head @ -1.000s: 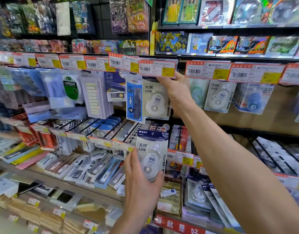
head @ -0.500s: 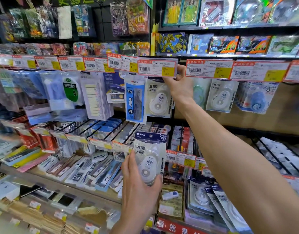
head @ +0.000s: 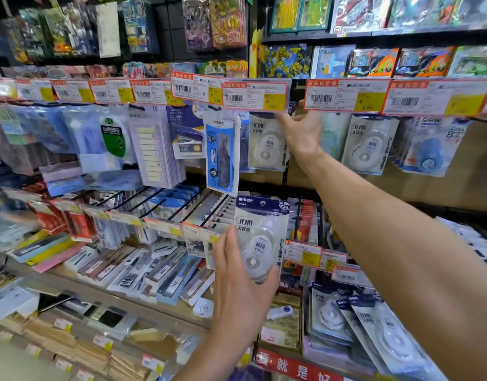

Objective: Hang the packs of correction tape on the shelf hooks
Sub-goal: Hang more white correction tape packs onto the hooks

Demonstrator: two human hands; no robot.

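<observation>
While the left hand (head: pixel 242 284) grips a white-and-navy blister pack of correction tape (head: pixel 260 235) by its lower end, thumb on its three o'clock edge and fingers straight along its nine o'clock edge, the right hand (head: pixel 302 130) reaches to the upper display row at twelve o'clock. Its thumb points toward the top corner of a matching white hanging pack (head: pixel 265 144). Its fingers rise behind a red-and-yellow price label (head: pixel 254 96), so whether they grasp anything cannot be told. The hanging pack dangles directly beneath that label, just at nine o'clock of the right wrist. A tall blue ruler pack with a rabbit print (head: pixel 221 155) hangs at nine o'clock of it. Black wire shelf hooks (head: pixel 159 207) jut out at nine o'clock of the held pack. More white correction tape packs lie stacked in a lower shelf bin (head: pixel 374 334) at five o'clock, below the right forearm.
</observation>
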